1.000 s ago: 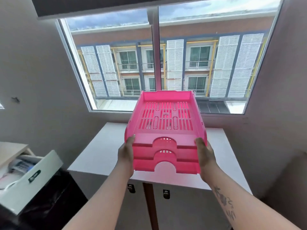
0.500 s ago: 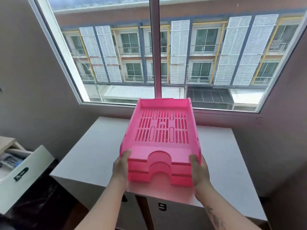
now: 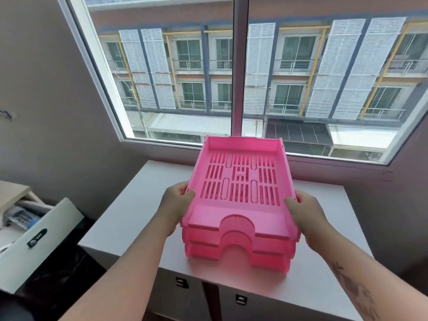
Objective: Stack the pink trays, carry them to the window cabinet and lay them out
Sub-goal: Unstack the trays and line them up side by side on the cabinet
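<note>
A stack of three pink slotted trays (image 3: 240, 195) rests on the white top of the window cabinet (image 3: 129, 218), near its front edge. My left hand (image 3: 177, 205) grips the left side wall of the top pink tray, thumb over the rim. My right hand (image 3: 305, 214) grips the right side wall in the same way. The top tray looks slightly raised at its front over the two below. The lower two trays show only their arched front edges.
A large window (image 3: 238, 72) runs behind the cabinet with a sill just beyond the trays. At the left an open white drawer (image 3: 39, 239) holds clutter. Two cabinet doors with small dark handles (image 3: 181, 282) sit below the top. Grey walls close in on both sides.
The stack has come down from mid-air onto the cabinet top. Both hands have shifted from the front corners to further along the side walls of the top tray.
</note>
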`<act>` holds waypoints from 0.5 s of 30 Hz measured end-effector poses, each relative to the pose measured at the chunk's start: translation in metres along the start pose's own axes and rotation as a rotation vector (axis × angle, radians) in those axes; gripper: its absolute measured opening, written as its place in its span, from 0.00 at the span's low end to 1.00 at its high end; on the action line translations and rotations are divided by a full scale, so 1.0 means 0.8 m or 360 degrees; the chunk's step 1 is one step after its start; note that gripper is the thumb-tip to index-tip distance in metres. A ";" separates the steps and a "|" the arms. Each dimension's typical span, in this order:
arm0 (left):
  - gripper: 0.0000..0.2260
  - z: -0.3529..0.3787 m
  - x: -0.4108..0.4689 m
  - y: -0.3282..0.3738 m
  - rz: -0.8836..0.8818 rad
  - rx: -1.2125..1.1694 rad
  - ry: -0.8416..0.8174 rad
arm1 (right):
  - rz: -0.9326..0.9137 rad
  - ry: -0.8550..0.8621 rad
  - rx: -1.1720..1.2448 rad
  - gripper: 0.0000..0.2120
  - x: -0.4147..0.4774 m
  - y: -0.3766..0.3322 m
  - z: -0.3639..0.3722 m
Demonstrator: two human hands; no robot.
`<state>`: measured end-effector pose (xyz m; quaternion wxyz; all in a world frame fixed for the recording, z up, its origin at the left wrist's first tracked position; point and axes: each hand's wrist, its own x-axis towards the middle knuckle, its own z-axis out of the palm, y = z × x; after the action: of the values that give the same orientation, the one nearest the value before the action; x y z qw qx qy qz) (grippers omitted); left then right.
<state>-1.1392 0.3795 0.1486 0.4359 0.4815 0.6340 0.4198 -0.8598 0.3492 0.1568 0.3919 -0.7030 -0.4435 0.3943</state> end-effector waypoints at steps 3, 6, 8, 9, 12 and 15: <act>0.16 -0.010 0.007 0.009 0.0058 0.0023 -0.0008 | -0.0033 0.0186 -0.0102 0.12 -0.006 -0.012 0.018; 0.14 -0.058 0.026 0.006 0.0087 -0.0004 0.0034 | -0.0108 0.0261 -0.0174 0.12 -0.013 -0.035 0.057; 0.15 -0.104 0.038 -0.004 0.0067 -0.0011 0.0079 | -0.0201 0.0227 -0.0188 0.10 -0.019 -0.055 0.099; 0.15 -0.130 0.043 -0.010 0.0052 -0.0013 0.0102 | -0.0232 0.0193 -0.0175 0.10 -0.021 -0.063 0.125; 0.15 -0.210 0.065 -0.034 -0.0004 -0.0038 0.0179 | -0.0209 0.0043 -0.0127 0.10 -0.024 -0.081 0.211; 0.15 -0.279 0.086 -0.067 -0.0044 -0.0096 0.0280 | -0.0220 -0.0062 -0.0112 0.16 -0.021 -0.095 0.291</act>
<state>-1.3766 0.4116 0.1469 0.3986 0.4206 0.6635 0.4732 -1.0988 0.4031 0.1398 0.3845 -0.6764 -0.5121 0.3639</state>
